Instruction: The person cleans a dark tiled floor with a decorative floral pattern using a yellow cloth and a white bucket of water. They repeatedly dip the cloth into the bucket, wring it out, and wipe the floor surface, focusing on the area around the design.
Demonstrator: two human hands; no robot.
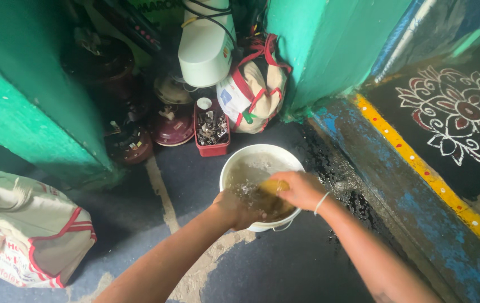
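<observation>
Head view — two hands at a white bucket of water on a dark floor.

Item: yellow cloth (274, 186), at the water surface inside the white bucket (234, 163). Right hand (302, 191) curled over its right edge, fingers closed on it. Left hand (237, 210) at the near rim, just beside the cloth, lower left of it; its grip cannot be told. Cloth's long axis unclear. Red tray (212, 150) stands beyond the bucket.

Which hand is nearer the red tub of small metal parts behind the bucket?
Left. The left hand is at the white bucket's near rim, below the red tub; the right hand lies farther right.
</observation>
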